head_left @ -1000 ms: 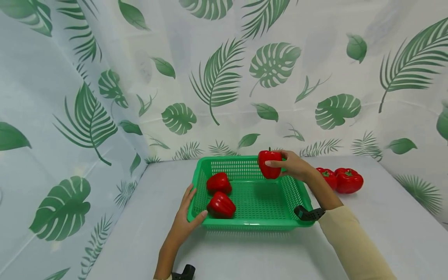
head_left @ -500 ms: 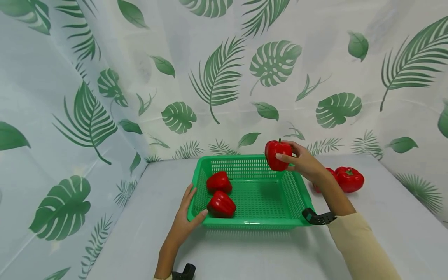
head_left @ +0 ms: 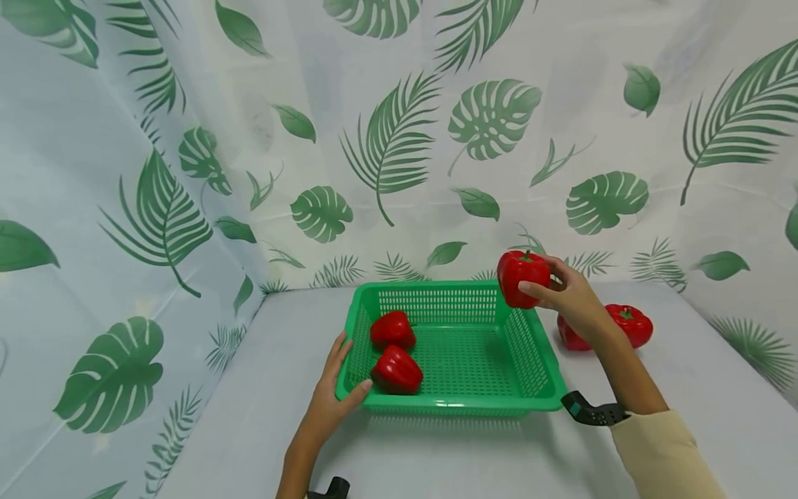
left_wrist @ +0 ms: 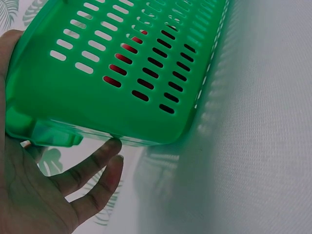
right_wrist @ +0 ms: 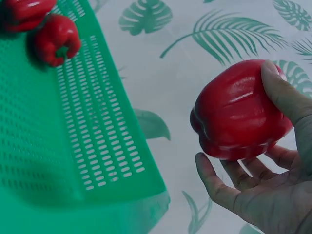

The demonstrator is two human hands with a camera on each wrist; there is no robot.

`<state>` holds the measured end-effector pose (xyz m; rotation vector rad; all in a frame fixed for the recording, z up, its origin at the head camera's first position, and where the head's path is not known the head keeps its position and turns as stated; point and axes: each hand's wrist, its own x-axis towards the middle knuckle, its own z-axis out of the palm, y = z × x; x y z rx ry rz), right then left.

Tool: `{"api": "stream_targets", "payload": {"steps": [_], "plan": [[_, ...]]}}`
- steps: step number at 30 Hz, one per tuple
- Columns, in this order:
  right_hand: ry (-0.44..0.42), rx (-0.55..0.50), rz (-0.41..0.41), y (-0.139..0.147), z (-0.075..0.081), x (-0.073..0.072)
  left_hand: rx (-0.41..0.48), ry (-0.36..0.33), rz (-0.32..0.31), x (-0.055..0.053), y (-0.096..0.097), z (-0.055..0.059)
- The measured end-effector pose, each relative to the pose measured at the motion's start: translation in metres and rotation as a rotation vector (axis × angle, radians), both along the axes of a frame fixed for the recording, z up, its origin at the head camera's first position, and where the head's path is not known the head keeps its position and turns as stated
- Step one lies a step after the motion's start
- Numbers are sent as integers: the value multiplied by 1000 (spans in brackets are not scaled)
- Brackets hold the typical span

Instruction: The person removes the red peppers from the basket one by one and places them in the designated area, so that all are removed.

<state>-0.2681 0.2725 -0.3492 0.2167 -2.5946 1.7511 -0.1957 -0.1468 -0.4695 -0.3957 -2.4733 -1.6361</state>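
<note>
Right hand (head_left: 576, 299): we grip red pepper (head_left: 516, 272), fingers partly curled, raised near far right corner of green basket (head_left: 461, 403). Left hand (head_left: 327, 400): fingers loosely spread, touching basket's near left corner.

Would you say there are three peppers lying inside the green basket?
No, the head view shows two peppers in the basket, toward its left end.

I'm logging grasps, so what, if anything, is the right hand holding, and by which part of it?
The right hand holds a red bell pepper by its rounded sides, between thumb and fingers, leaving the stem uncovered.
</note>
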Motion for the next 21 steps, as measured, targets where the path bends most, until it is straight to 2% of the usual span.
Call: {"api": "stream_targets", "payload": {"steps": [7, 14, 17, 21], "plan": [[54, -1, -36, 16, -1, 19, 1, 6, -14, 0, -1, -1], [75, 76, -89, 34, -5, 38, 4, 5, -15, -2, -2, -1], [91, 142, -122, 45, -12, 46, 14, -3, -22, -2, -2, -2], [117, 203, -143, 62, -29, 59, 17, -8, -23, -1, -3, -3]]}}
